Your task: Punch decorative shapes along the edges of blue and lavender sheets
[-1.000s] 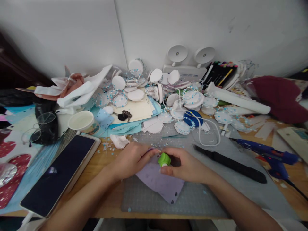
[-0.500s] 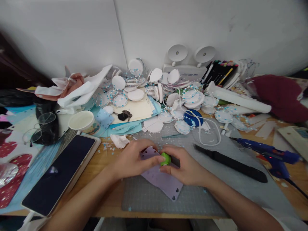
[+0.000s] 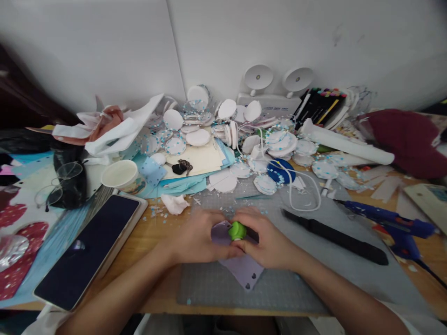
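Note:
My right hand [image 3: 267, 237] is closed round a small green craft punch [image 3: 238, 230], thumb underneath and fingers behind. A sheet of purple paper [image 3: 242, 271] runs into the punch, over the grey cutting mat [image 3: 206, 288]. Heart-shaped holes show in the paper's near corner. My left hand [image 3: 199, 235] grips the paper's left side, its thumb reaching across to the right thumb just below the punch. Fingers of both hands hide much of the sheet, and the punch's mouth cannot be seen.
A black-handled knife [image 3: 335, 237] and a blue glue gun [image 3: 391, 218] lie to the right. On the left are a phone [image 3: 87, 251] and a paper cup [image 3: 120, 175]. Crumpled tissue [image 3: 174, 204] sits behind my left hand. White discs [image 3: 198, 137] with beaded strands crowd the back.
The paper has shifted and turned slightly in the punch. My left thumb has moved off the punch's front to below it, and the punch is tilted a little differently.

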The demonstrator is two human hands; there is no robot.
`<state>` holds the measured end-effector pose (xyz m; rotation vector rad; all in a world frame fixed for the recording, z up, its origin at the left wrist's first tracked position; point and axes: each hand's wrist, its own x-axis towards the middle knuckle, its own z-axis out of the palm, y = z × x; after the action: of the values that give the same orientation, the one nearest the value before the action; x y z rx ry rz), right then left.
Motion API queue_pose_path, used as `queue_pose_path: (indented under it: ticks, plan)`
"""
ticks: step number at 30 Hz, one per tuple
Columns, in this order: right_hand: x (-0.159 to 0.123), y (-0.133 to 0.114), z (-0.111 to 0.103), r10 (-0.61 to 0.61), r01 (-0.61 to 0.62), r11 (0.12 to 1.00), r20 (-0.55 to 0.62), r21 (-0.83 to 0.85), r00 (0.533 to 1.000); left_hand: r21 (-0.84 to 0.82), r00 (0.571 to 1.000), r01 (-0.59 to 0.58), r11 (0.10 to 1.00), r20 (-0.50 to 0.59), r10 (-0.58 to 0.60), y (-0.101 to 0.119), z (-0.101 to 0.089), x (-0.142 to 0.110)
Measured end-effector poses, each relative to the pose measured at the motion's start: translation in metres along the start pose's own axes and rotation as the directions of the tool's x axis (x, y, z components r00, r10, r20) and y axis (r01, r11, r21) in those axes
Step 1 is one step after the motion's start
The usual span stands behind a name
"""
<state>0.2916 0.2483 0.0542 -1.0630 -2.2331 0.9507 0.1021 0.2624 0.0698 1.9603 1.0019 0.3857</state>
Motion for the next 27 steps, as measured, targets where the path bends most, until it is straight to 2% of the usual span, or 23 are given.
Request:
queue_pose_path:
  ticks: [3, 9, 14, 18, 21, 24, 27]
  plan:
    - [0.0, -0.001, -0.002, 0.013, -0.013, 1.0, -0.015, 0.019, 1.0, 0.072, 0.998, -0.066, 0.995, -0.005, 0.067, -0.002, 0.005, 0.0]
    - [0.001, 0.002, -0.003, -0.012, 0.013, 0.998, -0.02, 0.066, 1.0, 0.069, 0.998, -0.053, 0.996, -0.036, 0.056, -0.004, 0.01, 0.0]
    - [0.003, 0.009, -0.002, -0.032, 0.033, 0.998, -0.03, 0.044, 0.999, 0.138, 0.997, -0.044, 0.989, -0.054, 0.052, -0.005, 0.009, 0.002]
    - [0.003, 0.008, -0.004, 0.022, -0.022, 1.0, -0.009, 0.011, 1.0, 0.129, 0.997, -0.01, 0.992, -0.072, 0.02, -0.005, 0.003, 0.002]
    - [0.003, 0.006, -0.007, 0.056, -0.056, 0.996, -0.007, 0.065, 0.998, 0.132, 0.995, -0.009, 0.991, -0.094, 0.022, -0.007, -0.003, 0.002]
    - [0.003, 0.004, -0.011, 0.177, -0.167, 0.967, -0.035, 0.194, 0.984, 0.164, 0.989, -0.016, 0.986, -0.142, 0.04, -0.01, -0.007, 0.002]
    - [0.003, 0.008, -0.015, 0.32, -0.26, 0.878, -0.088, 0.401, 0.943, 0.164, 0.989, -0.023, 0.986, -0.139, 0.046, -0.011, -0.009, 0.002]
